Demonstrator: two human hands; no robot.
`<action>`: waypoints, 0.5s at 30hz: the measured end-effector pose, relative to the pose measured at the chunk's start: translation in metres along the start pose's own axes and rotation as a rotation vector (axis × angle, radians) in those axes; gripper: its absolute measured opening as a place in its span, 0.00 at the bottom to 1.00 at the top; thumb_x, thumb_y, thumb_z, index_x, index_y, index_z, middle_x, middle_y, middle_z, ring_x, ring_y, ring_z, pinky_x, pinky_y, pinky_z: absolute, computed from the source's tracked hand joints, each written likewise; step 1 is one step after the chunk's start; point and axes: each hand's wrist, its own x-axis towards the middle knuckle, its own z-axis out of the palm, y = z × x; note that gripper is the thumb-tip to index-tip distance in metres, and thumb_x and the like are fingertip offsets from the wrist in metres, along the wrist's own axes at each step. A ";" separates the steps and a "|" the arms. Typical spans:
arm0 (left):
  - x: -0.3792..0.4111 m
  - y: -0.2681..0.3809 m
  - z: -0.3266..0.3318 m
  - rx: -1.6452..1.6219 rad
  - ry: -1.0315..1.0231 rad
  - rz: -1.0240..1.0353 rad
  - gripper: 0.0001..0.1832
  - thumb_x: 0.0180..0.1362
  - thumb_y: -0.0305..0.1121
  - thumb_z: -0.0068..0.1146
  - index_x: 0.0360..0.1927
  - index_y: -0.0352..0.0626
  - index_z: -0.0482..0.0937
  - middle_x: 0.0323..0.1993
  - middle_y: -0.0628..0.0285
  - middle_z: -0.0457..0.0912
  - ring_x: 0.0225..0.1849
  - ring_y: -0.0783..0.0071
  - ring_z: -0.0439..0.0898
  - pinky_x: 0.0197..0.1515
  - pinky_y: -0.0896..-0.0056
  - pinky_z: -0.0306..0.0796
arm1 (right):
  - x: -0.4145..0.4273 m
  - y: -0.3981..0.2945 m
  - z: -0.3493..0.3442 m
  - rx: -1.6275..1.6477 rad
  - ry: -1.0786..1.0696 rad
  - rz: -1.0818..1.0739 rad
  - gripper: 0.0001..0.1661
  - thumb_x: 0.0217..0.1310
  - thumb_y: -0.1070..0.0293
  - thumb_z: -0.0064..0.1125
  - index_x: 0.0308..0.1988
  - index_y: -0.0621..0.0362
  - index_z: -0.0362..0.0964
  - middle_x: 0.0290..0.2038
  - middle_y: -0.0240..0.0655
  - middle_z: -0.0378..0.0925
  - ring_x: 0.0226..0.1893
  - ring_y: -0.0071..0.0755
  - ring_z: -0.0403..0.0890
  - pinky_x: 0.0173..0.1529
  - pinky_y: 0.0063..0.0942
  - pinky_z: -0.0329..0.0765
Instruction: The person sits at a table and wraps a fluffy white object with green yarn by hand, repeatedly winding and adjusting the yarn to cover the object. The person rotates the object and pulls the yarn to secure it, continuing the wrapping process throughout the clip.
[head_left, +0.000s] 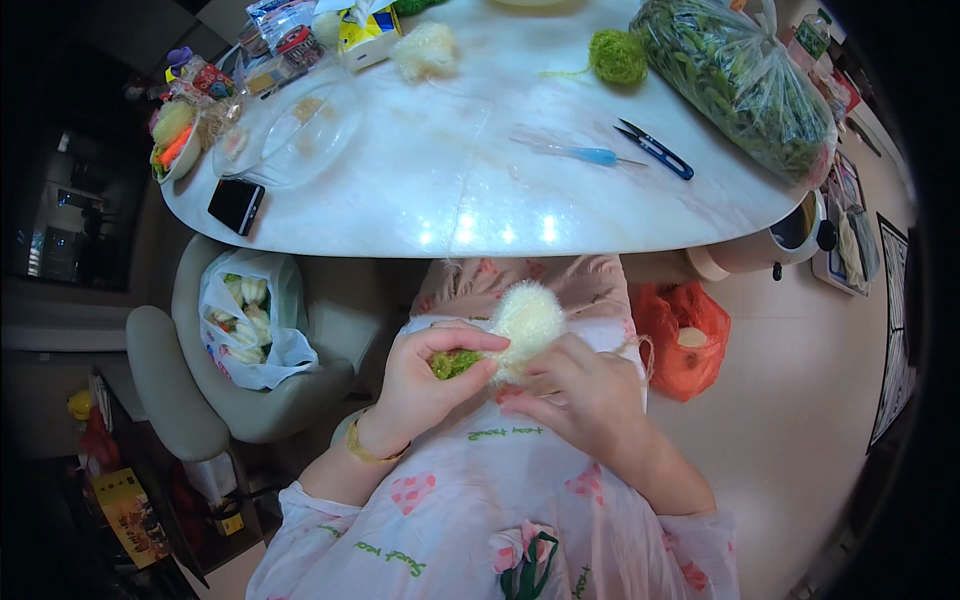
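Above my lap, my left hand (442, 367) pinches a fuzzy piece of yarn work between thumb and fingers. Its rounded cream part (529, 319) stands up past the fingertips, and a green yarn part (454, 364) shows inside the hand. My right hand (581, 390) is curled against the lower right side of the cream part. Those fingers are blurred, so whether they grip it cannot be told. A thin pale strand (649, 356) loops out beyond the right hand. On the table ahead lie a blue-handled crochet hook (596, 155) and dark thread snips (656, 150).
The marble-look table (375, 217) holds a green yarn ball (617, 57), cream yarn (426, 51), a bag of leafy greens (742, 90), a clear plastic container (289, 131) and a phone (236, 205). A white bag (289, 360) of yarn pieces sits on the left chair; a red bag (686, 367) is at right.
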 end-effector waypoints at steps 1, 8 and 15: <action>0.000 0.000 0.000 0.005 -0.002 -0.006 0.11 0.52 0.20 0.60 0.40 0.36 0.84 0.36 0.63 0.82 0.37 0.81 0.77 0.42 0.79 0.70 | 0.006 -0.003 0.004 -0.018 -0.016 -0.029 0.16 0.44 0.62 0.73 0.32 0.54 0.76 0.28 0.32 0.75 0.22 0.33 0.77 0.25 0.29 0.73; 0.004 -0.001 -0.003 -0.118 -0.028 -0.123 0.11 0.51 0.16 0.59 0.39 0.33 0.83 0.36 0.64 0.80 0.39 0.81 0.76 0.44 0.79 0.68 | -0.025 0.036 -0.036 0.077 0.170 0.006 0.07 0.53 0.83 0.55 0.31 0.58 0.74 0.29 0.37 0.79 0.27 0.35 0.80 0.30 0.26 0.76; 0.011 -0.005 -0.003 -0.149 -0.047 -0.139 0.11 0.52 0.17 0.60 0.40 0.33 0.83 0.37 0.64 0.81 0.40 0.81 0.76 0.45 0.79 0.69 | -0.088 0.094 -0.138 -0.159 0.791 0.227 0.05 0.71 0.74 0.46 0.38 0.62 0.67 0.38 0.39 0.79 0.39 0.28 0.76 0.47 0.24 0.70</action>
